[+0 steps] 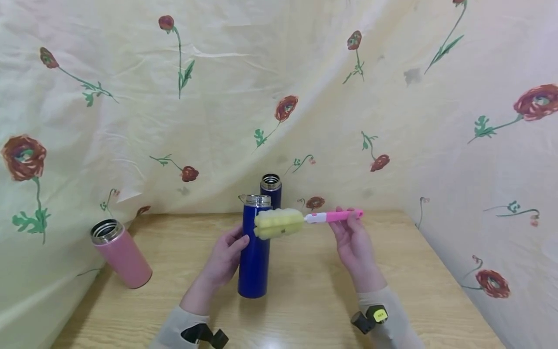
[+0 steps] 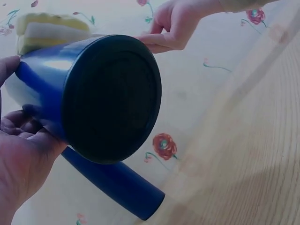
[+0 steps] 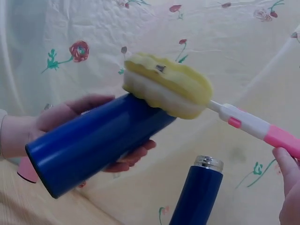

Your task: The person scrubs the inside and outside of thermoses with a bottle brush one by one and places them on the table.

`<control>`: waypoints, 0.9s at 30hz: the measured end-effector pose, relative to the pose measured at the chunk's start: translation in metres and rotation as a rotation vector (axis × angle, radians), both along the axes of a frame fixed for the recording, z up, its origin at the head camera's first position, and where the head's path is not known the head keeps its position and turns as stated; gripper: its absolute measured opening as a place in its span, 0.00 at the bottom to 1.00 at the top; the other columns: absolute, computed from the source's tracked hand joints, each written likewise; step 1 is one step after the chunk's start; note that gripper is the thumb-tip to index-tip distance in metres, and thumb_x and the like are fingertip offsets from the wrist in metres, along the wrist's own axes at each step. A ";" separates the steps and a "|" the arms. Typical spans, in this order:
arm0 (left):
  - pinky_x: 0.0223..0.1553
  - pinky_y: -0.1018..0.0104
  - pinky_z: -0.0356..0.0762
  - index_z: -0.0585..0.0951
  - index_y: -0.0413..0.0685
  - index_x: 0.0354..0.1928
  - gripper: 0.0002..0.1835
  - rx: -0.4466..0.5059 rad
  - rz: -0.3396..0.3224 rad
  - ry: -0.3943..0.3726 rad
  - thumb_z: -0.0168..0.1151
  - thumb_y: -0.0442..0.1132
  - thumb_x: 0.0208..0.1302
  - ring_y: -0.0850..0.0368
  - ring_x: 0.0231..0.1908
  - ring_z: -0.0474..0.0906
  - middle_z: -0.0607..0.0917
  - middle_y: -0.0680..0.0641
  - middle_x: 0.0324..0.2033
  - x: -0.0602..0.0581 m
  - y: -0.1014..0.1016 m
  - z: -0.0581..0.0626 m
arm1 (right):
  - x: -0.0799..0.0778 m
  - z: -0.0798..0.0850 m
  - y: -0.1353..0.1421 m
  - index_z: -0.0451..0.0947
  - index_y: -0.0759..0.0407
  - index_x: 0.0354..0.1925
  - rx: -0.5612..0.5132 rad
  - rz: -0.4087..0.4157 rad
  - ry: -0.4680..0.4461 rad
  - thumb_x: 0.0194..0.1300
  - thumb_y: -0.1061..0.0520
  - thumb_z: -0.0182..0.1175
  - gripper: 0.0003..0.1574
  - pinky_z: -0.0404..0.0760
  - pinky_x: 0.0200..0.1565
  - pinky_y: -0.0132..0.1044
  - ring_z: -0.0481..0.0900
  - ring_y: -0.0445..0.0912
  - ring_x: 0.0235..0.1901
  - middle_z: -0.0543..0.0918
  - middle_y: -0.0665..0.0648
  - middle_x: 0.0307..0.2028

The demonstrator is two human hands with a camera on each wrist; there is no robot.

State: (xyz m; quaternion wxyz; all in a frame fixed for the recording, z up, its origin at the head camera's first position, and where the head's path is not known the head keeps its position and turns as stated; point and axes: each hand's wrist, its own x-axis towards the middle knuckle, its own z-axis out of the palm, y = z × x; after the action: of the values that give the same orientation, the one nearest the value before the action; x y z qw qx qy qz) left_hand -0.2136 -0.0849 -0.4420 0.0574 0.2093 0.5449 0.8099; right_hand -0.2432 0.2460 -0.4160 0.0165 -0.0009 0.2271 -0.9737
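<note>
My left hand (image 1: pixel 225 258) grips a blue bottle (image 1: pixel 254 271) round its side, lidless, its steel neck upward. The left wrist view shows its dark base (image 2: pixel 112 101) raised off the table. A bottle brush (image 3: pixel 168 86) with a yellow and white sponge head and a pink and white handle is pinched by my right hand (image 1: pixel 355 242) at the handle. The brush lies level, its sponge across the upper part of the blue bottle; whether they touch I cannot tell. Behind stands a second, dark blue bottle (image 3: pixel 197 194), also lidless.
A pink bottle (image 1: pixel 124 257) with an open steel mouth stands at the left of the wooden table (image 1: pixel 305 300). Flower-patterned cloth (image 1: pixel 226 121) hangs behind the table and along both sides.
</note>
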 end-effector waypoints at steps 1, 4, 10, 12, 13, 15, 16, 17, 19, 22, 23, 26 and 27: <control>0.57 0.57 0.83 0.72 0.39 0.75 0.23 -0.015 -0.006 -0.001 0.52 0.35 0.82 0.54 0.55 0.83 0.85 0.49 0.57 0.000 0.000 0.000 | 0.000 0.001 0.000 0.74 0.59 0.49 -0.018 -0.004 -0.007 0.83 0.56 0.54 0.06 0.80 0.62 0.39 0.90 0.51 0.50 0.84 0.59 0.49; 0.58 0.53 0.82 0.65 0.34 0.79 0.29 -0.059 -0.027 -0.008 0.53 0.38 0.83 0.51 0.57 0.82 0.83 0.48 0.60 0.000 0.001 0.002 | 0.000 0.004 -0.002 0.72 0.59 0.50 -0.017 -0.015 -0.014 0.82 0.56 0.54 0.06 0.80 0.62 0.39 0.89 0.51 0.50 0.84 0.59 0.49; 0.63 0.51 0.80 0.60 0.42 0.83 0.35 -0.125 -0.005 -0.015 0.60 0.38 0.80 0.48 0.63 0.79 0.79 0.42 0.67 0.000 0.001 0.004 | 0.000 0.008 -0.004 0.73 0.58 0.50 0.000 -0.029 -0.021 0.83 0.56 0.54 0.06 0.80 0.62 0.39 0.89 0.50 0.50 0.84 0.58 0.50; 0.63 0.53 0.79 0.61 0.41 0.82 0.35 -0.127 0.026 -0.012 0.61 0.35 0.79 0.48 0.64 0.79 0.79 0.40 0.67 -0.001 0.003 0.004 | 0.000 0.008 -0.003 0.73 0.58 0.50 0.000 -0.034 -0.025 0.83 0.56 0.54 0.06 0.80 0.63 0.39 0.90 0.50 0.50 0.84 0.58 0.50; 0.63 0.55 0.79 0.62 0.39 0.81 0.35 -0.130 0.045 -0.009 0.62 0.34 0.78 0.48 0.64 0.79 0.79 0.39 0.67 -0.001 0.004 0.003 | 0.000 0.008 -0.002 0.73 0.58 0.50 -0.006 -0.036 -0.025 0.82 0.56 0.54 0.06 0.80 0.62 0.39 0.90 0.50 0.50 0.84 0.58 0.50; 0.64 0.58 0.79 0.65 0.36 0.80 0.35 -0.146 0.093 -0.008 0.64 0.32 0.75 0.48 0.64 0.77 0.78 0.38 0.67 -0.002 0.005 0.003 | -0.001 0.008 0.000 0.74 0.58 0.49 -0.022 -0.042 -0.024 0.82 0.55 0.54 0.07 0.80 0.62 0.39 0.90 0.51 0.49 0.85 0.58 0.49; 0.63 0.59 0.79 0.66 0.35 0.79 0.36 -0.156 0.117 -0.008 0.65 0.31 0.73 0.48 0.65 0.76 0.77 0.36 0.68 -0.003 0.006 0.003 | -0.001 0.009 0.001 0.74 0.58 0.49 -0.039 -0.045 -0.022 0.82 0.56 0.55 0.07 0.80 0.62 0.39 0.90 0.51 0.48 0.85 0.58 0.49; 0.63 0.60 0.79 0.67 0.34 0.78 0.36 -0.163 0.141 -0.010 0.67 0.30 0.71 0.47 0.65 0.76 0.77 0.35 0.68 -0.003 0.006 0.002 | 0.000 0.009 0.001 0.75 0.58 0.48 -0.047 -0.049 -0.021 0.82 0.55 0.55 0.07 0.80 0.62 0.39 0.90 0.51 0.48 0.85 0.59 0.49; 0.63 0.63 0.79 0.69 0.33 0.77 0.37 -0.170 0.190 -0.024 0.69 0.28 0.68 0.48 0.65 0.77 0.77 0.34 0.69 -0.004 0.007 0.002 | 0.000 0.009 0.002 0.76 0.59 0.47 -0.071 -0.057 -0.015 0.81 0.55 0.55 0.08 0.80 0.62 0.39 0.90 0.51 0.48 0.86 0.59 0.48; 0.62 0.64 0.79 0.70 0.33 0.77 0.39 -0.155 0.236 -0.044 0.71 0.25 0.64 0.49 0.63 0.80 0.77 0.33 0.69 -0.003 0.008 0.002 | 0.002 0.010 0.003 0.77 0.59 0.45 -0.097 -0.065 -0.009 0.81 0.55 0.56 0.09 0.81 0.61 0.39 0.91 0.51 0.47 0.86 0.59 0.47; 0.62 0.65 0.79 0.70 0.33 0.77 0.39 -0.147 0.244 -0.046 0.71 0.25 0.64 0.50 0.62 0.80 0.77 0.33 0.69 -0.002 0.008 0.003 | 0.003 0.010 0.003 0.78 0.59 0.45 -0.104 -0.066 -0.012 0.81 0.55 0.56 0.09 0.81 0.61 0.39 0.91 0.51 0.47 0.86 0.59 0.46; 0.61 0.64 0.80 0.70 0.33 0.77 0.39 -0.133 0.257 -0.048 0.71 0.24 0.63 0.52 0.59 0.83 0.78 0.32 0.68 0.000 0.008 0.004 | 0.005 0.010 0.003 0.77 0.60 0.46 -0.128 -0.065 -0.026 0.81 0.55 0.56 0.09 0.81 0.60 0.39 0.91 0.50 0.47 0.85 0.59 0.47; 0.60 0.64 0.81 0.70 0.33 0.76 0.39 -0.132 0.259 -0.045 0.71 0.24 0.63 0.52 0.59 0.83 0.79 0.32 0.68 0.000 0.008 0.004 | 0.005 0.010 0.003 0.77 0.60 0.46 -0.135 -0.066 -0.033 0.81 0.55 0.56 0.09 0.82 0.60 0.39 0.90 0.50 0.47 0.85 0.59 0.47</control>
State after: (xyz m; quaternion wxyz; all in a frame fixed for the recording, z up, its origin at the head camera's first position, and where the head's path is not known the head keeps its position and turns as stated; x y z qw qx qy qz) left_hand -0.2132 -0.0768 -0.4377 -0.0218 0.1149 0.6181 0.7774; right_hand -0.2377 0.2488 -0.4059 -0.0119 0.0215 0.1607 -0.9867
